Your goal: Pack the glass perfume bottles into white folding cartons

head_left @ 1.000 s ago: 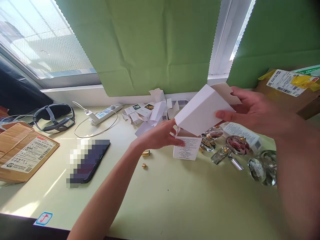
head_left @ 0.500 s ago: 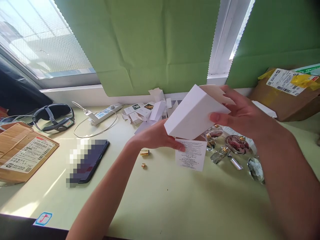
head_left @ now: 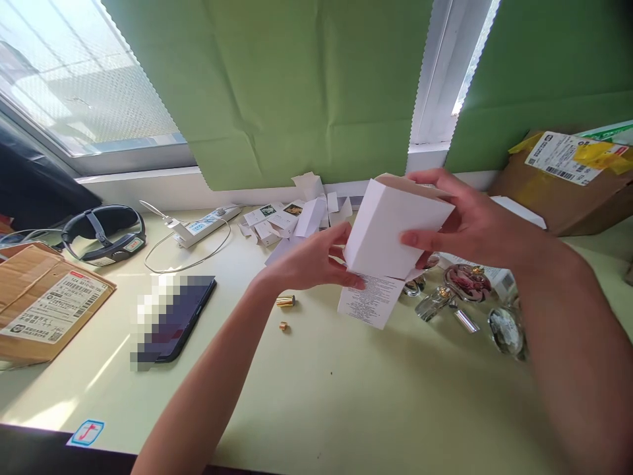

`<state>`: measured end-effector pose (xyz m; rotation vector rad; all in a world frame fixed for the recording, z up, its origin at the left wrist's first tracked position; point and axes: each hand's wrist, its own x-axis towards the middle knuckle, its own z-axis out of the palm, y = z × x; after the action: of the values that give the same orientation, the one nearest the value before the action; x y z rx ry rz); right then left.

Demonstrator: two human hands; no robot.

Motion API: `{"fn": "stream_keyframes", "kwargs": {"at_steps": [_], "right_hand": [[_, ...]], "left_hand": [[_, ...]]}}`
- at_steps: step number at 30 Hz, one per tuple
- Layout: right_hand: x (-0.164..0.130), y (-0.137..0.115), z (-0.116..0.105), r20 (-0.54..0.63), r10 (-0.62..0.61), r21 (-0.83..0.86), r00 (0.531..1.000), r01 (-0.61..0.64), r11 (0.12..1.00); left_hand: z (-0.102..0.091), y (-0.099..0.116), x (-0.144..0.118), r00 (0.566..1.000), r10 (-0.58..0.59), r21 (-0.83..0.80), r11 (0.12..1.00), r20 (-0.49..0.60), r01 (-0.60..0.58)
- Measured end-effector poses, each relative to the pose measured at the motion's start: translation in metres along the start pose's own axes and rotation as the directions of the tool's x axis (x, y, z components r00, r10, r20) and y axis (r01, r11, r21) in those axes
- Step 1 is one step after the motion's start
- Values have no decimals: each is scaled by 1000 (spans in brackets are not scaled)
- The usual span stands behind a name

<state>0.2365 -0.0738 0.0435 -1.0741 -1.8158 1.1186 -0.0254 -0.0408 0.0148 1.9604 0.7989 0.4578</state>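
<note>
Both hands hold a white box point(head_left: 393, 234) above the worktop point(head_left: 316, 389), right of centre.
Right hand point(head_left: 465, 221) fingers clamp its sides; left hand point(head_left: 311, 260) pinches the printed bottom flap point(head_left: 370, 300). Best to steady the box while working that flap.

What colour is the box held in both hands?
White box, with a black-printed flap; head view shows it.

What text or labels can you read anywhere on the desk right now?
Nothing legible.
White box flap: fine print, too small.
Shipping label, left cardboard parcel: barcode, blurred.
Label, right cardboard parcel: blurred.
Blue sticker: red mark, unreadable.
Phone: pixelated.
</note>
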Motion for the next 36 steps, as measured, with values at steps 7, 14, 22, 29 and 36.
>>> {"fn": "stream_keyframes", "kwargs": {"at_steps": [7, 14, 22, 29, 36], "right_hand": [[0, -2, 0, -31, 12, -264, 999, -19, 964], [2, -11, 19, -30, 8, -452, 1000, -20, 892], [5, -10, 26, -8, 6, -476, 1000, -9, 879], [7, -11, 40, 11, 3, -460, 1000, 3, 888], [9, -9, 45, 90, 41, -491, 995, 8, 871]], "left_hand": [[1, -8, 4, 999, -34, 147, 989, 1, 33], [8, -15, 7, 1000, -16, 154, 988, 5, 15], [10, -18, 8, 1000, -20, 92, 996, -6, 21], [-9, -12, -2, 988, -32, 82, 996, 152, 19], [-20, 1, -10, 971, -196, 209, 964, 140, 164]]}}
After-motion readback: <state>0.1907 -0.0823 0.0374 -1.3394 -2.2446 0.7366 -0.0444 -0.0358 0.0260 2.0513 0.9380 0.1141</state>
